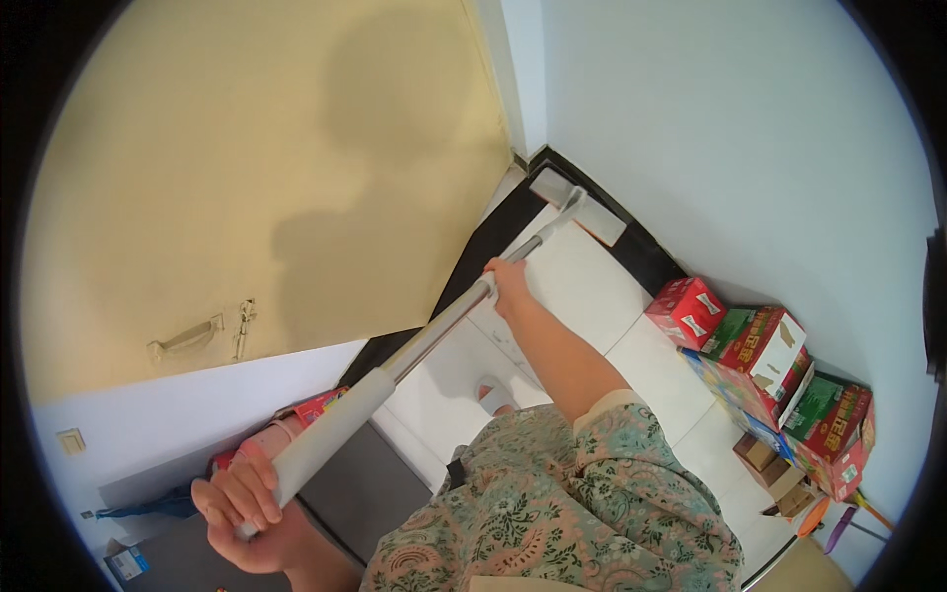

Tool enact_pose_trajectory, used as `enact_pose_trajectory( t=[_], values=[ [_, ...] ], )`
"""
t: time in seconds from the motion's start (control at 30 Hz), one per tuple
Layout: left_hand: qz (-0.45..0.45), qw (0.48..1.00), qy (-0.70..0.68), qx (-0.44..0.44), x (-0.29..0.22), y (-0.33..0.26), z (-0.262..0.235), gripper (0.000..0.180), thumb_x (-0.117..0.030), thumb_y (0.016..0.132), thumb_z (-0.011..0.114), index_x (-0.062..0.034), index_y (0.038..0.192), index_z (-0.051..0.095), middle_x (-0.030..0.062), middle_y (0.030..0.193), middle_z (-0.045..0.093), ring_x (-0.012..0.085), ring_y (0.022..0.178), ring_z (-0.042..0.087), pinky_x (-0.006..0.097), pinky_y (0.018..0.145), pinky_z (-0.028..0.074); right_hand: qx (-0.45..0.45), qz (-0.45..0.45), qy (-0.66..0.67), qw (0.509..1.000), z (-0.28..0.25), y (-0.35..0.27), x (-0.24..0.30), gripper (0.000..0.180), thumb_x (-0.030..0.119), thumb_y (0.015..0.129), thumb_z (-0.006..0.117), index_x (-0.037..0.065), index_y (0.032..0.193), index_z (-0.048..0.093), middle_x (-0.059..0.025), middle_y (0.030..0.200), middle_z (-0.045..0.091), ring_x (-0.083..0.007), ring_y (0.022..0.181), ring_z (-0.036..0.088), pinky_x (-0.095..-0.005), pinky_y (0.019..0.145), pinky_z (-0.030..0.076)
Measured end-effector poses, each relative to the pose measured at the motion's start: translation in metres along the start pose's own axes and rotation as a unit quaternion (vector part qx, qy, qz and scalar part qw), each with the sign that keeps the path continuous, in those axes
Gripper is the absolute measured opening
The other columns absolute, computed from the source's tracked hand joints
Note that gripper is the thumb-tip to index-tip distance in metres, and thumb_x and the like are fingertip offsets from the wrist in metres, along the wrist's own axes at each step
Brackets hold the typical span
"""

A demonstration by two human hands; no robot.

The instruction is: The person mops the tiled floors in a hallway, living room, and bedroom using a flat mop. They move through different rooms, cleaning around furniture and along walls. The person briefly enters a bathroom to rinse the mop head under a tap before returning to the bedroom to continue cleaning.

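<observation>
A flat mop with a white grip and a silver pole [434, 341] slants from the lower left up to the far corner of the floor. My left hand [247, 508] is wrapped round the end of its thick white grip [335, 424]. Farther up the pole, my right hand [506, 281] is closed at a white collar, with its arm stretched forward. The rectangular mop head [602, 219] lies by the black border along the foot of the right wall. What is under the head is hidden.
A yellow door [197, 197] with a lever handle [187, 337] fills the left. Red and green cartons [755, 340] are stacked along the right wall, with an opened brown box [774, 474] beside them. A dark grey surface [370, 483] is at lower left. My slippered foot [493, 395] stands on white tiles.
</observation>
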State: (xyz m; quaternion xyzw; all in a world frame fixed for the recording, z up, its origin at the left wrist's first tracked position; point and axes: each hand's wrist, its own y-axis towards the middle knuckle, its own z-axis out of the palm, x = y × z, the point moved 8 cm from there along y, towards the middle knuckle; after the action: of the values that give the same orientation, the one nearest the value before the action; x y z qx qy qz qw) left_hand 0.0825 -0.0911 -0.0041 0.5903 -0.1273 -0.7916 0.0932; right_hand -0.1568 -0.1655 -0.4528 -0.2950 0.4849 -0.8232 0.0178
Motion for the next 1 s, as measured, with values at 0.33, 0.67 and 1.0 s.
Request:
enact_pose_trajectory(
  t=[0.33, 0.67, 1.0],
  values=[
    [0.048, 0.987, 0.074, -0.136, -0.102, -0.075, -0.046, 0.028, -0.032, 0.087, 0.051, -0.0134, 0.071, 0.038, 0.001, 0.063, 0.036, 0.0114, 0.055, 0.036, 0.03, 0.065, 0.034, 0.033, 0.113, -0.271, 0.955, 0.025, -0.053, -0.132, 0.095, 0.004, 0.067, 0.059, 0.003, 0.133, -0.01, -0.0238, 0.103, 0.042, -0.0306, 0.08, 0.054, -0.0483, 0.056, 0.047],
    [0.14, 0.907, 0.313, -0.242, -0.086, -0.1, 0.008, 0.031, -0.033, 0.083, 0.057, -0.0106, 0.074, 0.037, 0.0033, 0.067, 0.041, 0.0111, 0.062, 0.038, 0.028, 0.061, 0.031, 0.117, 0.033, -0.108, 0.987, 0.03, -0.089, -0.051, 0.057, 0.011, 0.071, 0.062, 0.0, 0.119, 0.032, -0.0188, 0.101, 0.048, -0.0253, 0.079, 0.056, -0.0417, 0.063, 0.05],
    [0.06, 0.977, 0.084, 0.188, -0.016, -0.039, 0.038, 0.033, -0.028, 0.076, 0.063, -0.0104, 0.059, 0.041, 0.0022, 0.049, 0.047, 0.0137, 0.047, 0.05, 0.043, 0.086, 0.043, 0.082, 0.028, 0.106, 0.991, 0.042, -0.052, -0.049, 0.013, 0.007, 0.075, 0.053, 0.002, 0.084, 0.045, -0.0105, 0.074, 0.051, -0.0236, 0.056, 0.054, -0.0374, 0.05, 0.047]
  ],
)
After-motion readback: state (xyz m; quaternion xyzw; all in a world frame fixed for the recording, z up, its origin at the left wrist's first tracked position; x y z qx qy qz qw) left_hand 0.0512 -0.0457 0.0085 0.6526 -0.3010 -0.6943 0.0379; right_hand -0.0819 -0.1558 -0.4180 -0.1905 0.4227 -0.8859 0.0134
